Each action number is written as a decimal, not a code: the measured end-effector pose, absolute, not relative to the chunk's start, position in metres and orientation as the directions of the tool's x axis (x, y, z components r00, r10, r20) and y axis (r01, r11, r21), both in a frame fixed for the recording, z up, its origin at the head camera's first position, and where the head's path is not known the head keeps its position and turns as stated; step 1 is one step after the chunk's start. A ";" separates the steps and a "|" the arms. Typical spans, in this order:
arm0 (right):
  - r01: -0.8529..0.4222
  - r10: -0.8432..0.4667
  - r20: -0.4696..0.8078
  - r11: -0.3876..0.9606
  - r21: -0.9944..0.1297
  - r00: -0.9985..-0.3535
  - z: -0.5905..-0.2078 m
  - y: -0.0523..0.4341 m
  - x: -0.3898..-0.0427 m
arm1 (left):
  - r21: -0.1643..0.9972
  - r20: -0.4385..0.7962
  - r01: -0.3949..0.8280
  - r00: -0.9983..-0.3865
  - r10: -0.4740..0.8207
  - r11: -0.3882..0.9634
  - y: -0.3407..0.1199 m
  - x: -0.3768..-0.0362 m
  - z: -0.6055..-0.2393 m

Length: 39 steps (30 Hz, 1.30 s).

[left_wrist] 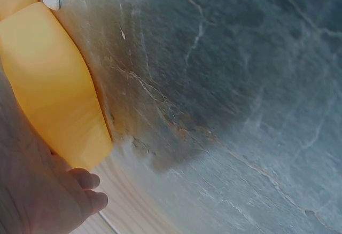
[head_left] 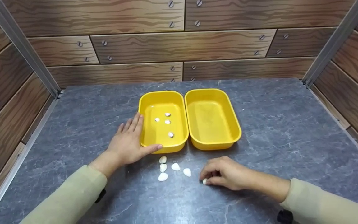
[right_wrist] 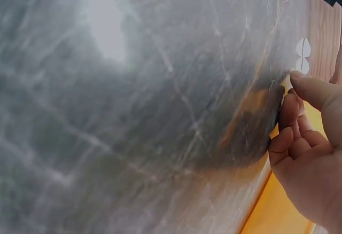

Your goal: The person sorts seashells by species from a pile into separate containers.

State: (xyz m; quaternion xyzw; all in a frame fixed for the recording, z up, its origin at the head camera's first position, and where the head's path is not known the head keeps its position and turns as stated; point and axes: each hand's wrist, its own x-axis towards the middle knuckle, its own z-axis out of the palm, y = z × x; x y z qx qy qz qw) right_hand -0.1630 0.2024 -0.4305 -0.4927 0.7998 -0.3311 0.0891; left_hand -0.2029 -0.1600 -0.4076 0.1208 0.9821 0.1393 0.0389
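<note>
My left hand (head_left: 126,144) rests on the left side of a yellow container (head_left: 176,147), fingers extended along its wall and thumb over the front rim. Inside this container lie several small whitish shells (head_left: 171,134). On the grey table in front of it are several white shells (head_left: 175,166), some in a short column. To the right of these, my right hand (head_left: 228,174) pinches a white shell (head_left: 204,181) between thumb and fingers, low at the tabletop. The left wrist view shows the left fingers (left_wrist: 93,199) against the container's outer wall (left_wrist: 59,73).
A second yellow container (head_left: 213,121) stands against the right side of the first, with nothing visible in it. The marbled grey table (head_left: 284,133) is bordered by wood-patterned panels (head_left: 182,46) at the back and sides, with metal posts (head_left: 26,53) at the corners.
</note>
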 end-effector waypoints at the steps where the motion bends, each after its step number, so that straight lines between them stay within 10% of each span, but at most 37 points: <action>1: -0.729 -0.846 0.185 0.296 -0.618 -0.501 -0.431 0.203 -0.163 | 0.282 -0.045 0.226 -0.968 0.248 0.933 -0.160 -0.203 -0.408; 39: -0.723 -0.809 0.196 0.350 -0.596 -0.554 -0.368 0.185 -0.184 | 0.261 -0.052 0.236 -0.965 0.258 0.936 -0.159 -0.202 -0.404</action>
